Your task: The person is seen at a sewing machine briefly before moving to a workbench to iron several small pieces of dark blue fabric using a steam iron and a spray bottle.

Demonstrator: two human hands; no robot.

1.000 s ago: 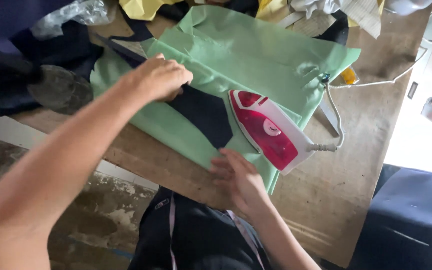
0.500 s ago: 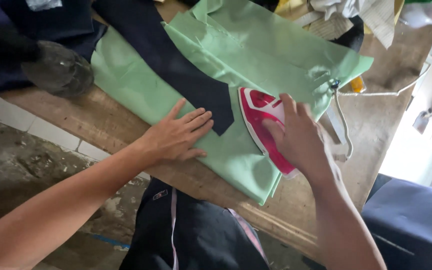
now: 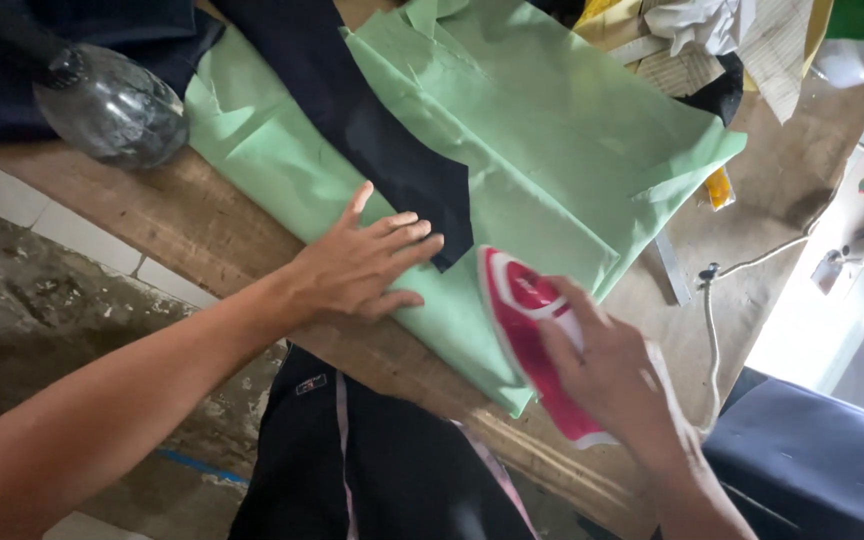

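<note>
While my left hand (image 3: pixel 362 265) lies flat with fingers spread, gripping nothing, it presses the green cloth (image 3: pixel 552 170) down against the wooden table (image 3: pixel 202 225), its fingertips reaching the lower tip of the dark navy strip (image 3: pixel 372 130) that runs diagonally across the cloth. My right hand (image 3: pixel 612 375) is wrapped over the handle of the pink and white iron (image 3: pixel 527 310); I read the fingers as clenched round that handle, though the hand hides the handle itself, so the hold is judged from the curl of the knuckles. I see the iron sitting just right of the left hand, its pointed nose aimed toward the far side of the table, its front part over the near corner of the green cloth and its rear part out past the cloth's edge. A white cord (image 3: pixel 717 320) trails over the table to the right of the iron. At the far left of the table stands a clear glass vessel (image 3: pixel 112 105) with a dark top, beside a heap of dark fabric (image 3: pixel 12 70). Crumpled pale cloth and paper scraps (image 3: pixel 732 35) are piled at the far right, with a small yellow object (image 3: pixel 719 187) at the green cloth's right edge. Below the table edge I see dark clothing (image 3: pixel 372 470) and a bare concrete floor (image 3: pixel 42 310).
</note>
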